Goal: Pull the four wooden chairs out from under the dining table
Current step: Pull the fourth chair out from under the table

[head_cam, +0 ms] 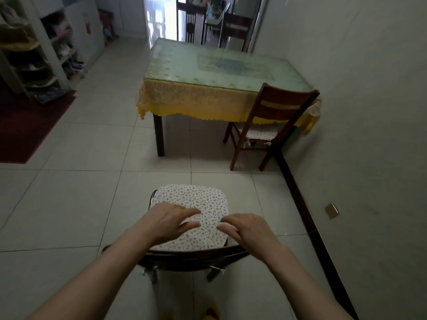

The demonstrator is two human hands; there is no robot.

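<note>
A wooden chair with a flowered seat cushion (pixel 196 204) stands on the tiles right below me, well away from the dining table (pixel 208 65). Its dark curved backrest (pixel 184 257) is under my forearms. My left hand (pixel 171 224) and my right hand (pixel 247 227) hover over the cushion with fingers spread, holding nothing. A second wooden chair (pixel 275 112) stands at the table's near right corner, its seat partly under the yellow tablecloth (pixel 196 102). Two more dark chair backs (pixel 190 21) (pixel 235 31) show at the table's far side.
A white wall with a dark skirting board (pixel 307 211) runs along the right. Shelves with shoes (pixel 34 56) and a red mat (pixel 25 125) lie at the left. A bright doorway (pixel 159 17) is behind the table. Open tile floor spreads left of the table.
</note>
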